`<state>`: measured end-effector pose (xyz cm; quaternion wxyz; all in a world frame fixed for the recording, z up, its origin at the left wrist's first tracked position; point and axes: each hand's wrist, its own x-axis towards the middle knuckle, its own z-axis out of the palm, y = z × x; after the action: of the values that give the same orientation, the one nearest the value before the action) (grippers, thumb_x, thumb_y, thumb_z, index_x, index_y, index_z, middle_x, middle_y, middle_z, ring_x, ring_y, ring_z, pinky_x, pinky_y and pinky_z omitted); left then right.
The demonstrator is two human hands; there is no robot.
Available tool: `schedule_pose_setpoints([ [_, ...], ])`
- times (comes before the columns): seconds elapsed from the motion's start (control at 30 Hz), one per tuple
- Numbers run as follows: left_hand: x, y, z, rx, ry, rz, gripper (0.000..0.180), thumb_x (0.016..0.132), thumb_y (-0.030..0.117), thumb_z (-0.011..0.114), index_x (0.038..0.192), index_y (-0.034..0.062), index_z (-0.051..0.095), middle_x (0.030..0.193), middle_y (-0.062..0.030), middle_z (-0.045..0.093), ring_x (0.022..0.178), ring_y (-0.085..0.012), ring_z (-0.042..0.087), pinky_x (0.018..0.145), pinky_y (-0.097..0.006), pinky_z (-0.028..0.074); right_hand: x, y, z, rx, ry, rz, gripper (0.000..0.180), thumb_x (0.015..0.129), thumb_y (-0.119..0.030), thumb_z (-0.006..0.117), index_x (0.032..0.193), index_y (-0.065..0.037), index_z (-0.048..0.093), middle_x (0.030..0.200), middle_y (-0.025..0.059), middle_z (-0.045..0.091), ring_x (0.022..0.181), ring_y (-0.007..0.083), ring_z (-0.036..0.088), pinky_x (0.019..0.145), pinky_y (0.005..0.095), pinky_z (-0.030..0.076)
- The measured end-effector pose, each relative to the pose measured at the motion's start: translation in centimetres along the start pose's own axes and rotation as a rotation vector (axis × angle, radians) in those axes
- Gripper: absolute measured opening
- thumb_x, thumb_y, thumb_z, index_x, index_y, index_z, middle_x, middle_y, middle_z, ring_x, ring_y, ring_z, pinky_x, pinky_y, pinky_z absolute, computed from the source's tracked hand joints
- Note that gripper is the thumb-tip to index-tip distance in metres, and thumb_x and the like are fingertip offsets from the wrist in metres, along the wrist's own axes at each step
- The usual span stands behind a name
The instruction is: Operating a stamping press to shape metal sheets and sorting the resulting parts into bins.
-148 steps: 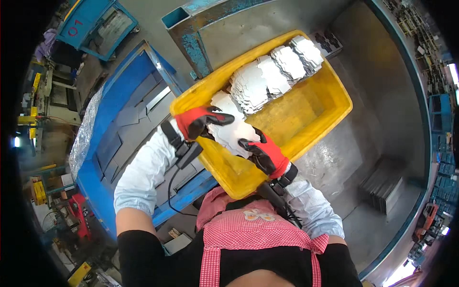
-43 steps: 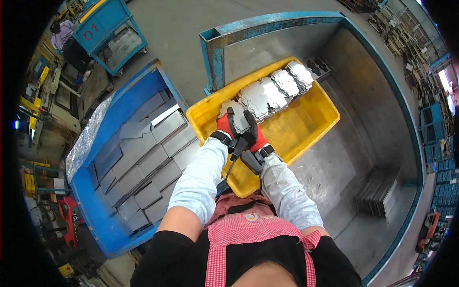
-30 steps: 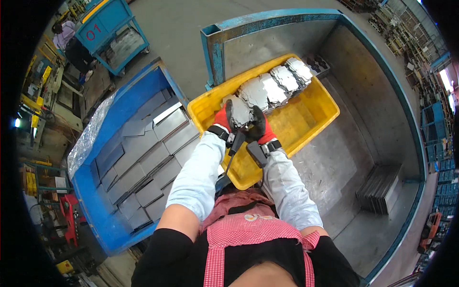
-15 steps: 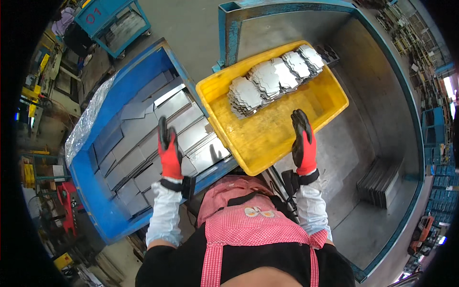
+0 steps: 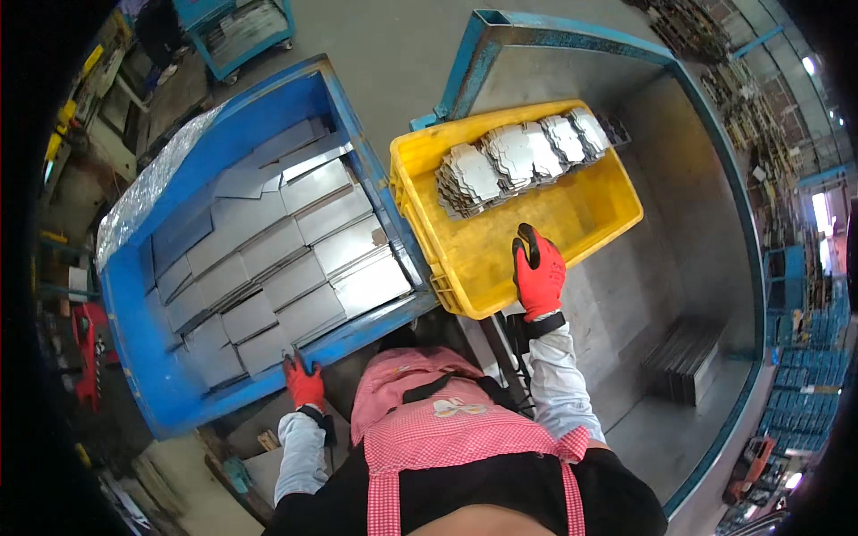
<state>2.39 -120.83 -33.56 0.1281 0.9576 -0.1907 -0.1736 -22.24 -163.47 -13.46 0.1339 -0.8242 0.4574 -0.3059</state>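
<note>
My left hand, in a red glove with black fingertips, is at the near rim of the blue bin. Its fingers are apart, and nothing shows in them. Many flat grey metal plates lie in overlapping rows inside that bin. Over the near right part of the yellow crate is my right hand, gloved the same way, back up. Thumb and forefinger stand apart there, holding nothing visible. Along the crate's far side lie several stacks of notched metal pieces.
A large metal bin with a blue frame surrounds the crate's right side. Inside it a row of dark plates stands on edge. Clear plastic film hangs over the blue bin's far left rim. Behind stands a blue cart.
My left hand has come down from over the plates to the blue bin's near rim. My right hand has turned back up, its fingers more bent. The whole view has shifted.
</note>
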Motion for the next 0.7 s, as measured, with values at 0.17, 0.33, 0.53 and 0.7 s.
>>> schedule_pose_setpoints([
  [0.17,-6.1,-5.1,-0.2,0.093,0.017,-0.176,0.072,0.075,0.035,0.061,0.137,0.0155,0.03,0.14,-0.0204,0.024,0.127,-0.0376,0.026,0.103,-0.044,0.025,-0.6,0.7,0.3,-0.01,0.002,-0.015,0.03,0.079,-0.023,0.059,0.104,-0.007,0.06,0.095,0.0122,0.063,0.087,0.0315,0.057,0.079,0.0405,0.043],
  [0.33,-10.5,-14.6,3.8,0.257,-0.114,-0.126,0.051,0.076,0.031,0.06,0.124,0.0162,0.047,0.138,-0.0246,0.026,0.123,-0.0377,0.032,0.098,-0.041,0.034,-0.8,0.6,0.6,0.047,0.07,-0.035,0.03,0.079,-0.026,0.059,0.101,-0.005,0.061,0.091,0.0118,0.064,0.084,0.0309,0.057,0.078,0.04,0.043],
  [0.53,-18.7,-19.3,4.4,-0.145,0.096,-0.11,0.035,0.072,0.014,0.058,0.107,0.0091,0.058,0.1,-0.0216,0.056,0.086,-0.0371,0.054,0.072,-0.044,0.045,-0.8,0.5,0.4,-0.023,0.085,-0.041,0.029,0.079,-0.032,0.055,0.093,-0.007,0.062,0.084,0.012,0.064,0.081,0.0305,0.058,0.076,0.04,0.043],
  [0.7,-25.7,-20.0,4.6,-0.321,0.105,-0.164,0.021,0.084,0.022,0.048,0.091,0.0062,0.06,0.087,-0.0219,0.059,0.083,-0.0395,0.055,0.066,-0.047,0.045,-0.5,1.4,0.6,-0.002,0.003,0.0,0.028,0.079,-0.033,0.054,0.089,-0.007,0.061,0.079,0.0123,0.063,0.078,0.0306,0.058,0.075,0.041,0.042],
])
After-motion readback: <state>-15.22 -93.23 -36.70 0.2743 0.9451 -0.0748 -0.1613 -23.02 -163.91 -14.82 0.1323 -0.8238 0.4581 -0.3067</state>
